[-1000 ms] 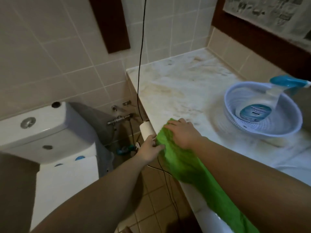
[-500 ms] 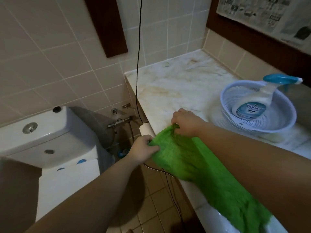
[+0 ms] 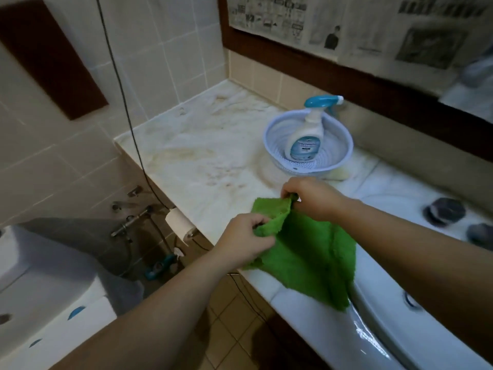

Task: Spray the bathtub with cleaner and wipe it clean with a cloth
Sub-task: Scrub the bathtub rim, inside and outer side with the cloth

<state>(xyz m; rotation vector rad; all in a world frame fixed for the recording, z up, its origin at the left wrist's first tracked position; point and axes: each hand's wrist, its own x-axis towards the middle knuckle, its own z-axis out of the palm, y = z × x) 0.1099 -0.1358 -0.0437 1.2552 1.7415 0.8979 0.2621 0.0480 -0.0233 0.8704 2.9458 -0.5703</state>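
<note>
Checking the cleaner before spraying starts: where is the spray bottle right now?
In the head view, upper right: the spray bottle stands in the basket on the counter, beyond both hands.

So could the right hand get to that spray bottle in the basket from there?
Probably yes. The spray bottle stands upright in the open basket, with bare counter between it and the right hand. That hand pinches the green cloth, so it must let go first.

1. Green cloth (image 3: 306,252): fuzzy, partly folded, draped over bench (image 3: 202,156) edge w/ lower corner on the tub rim.
2. Spray bottle (image 3: 306,137): white w/ blue trigger, upright in perforated basin (image 3: 344,145), well behind cloth.
</note>
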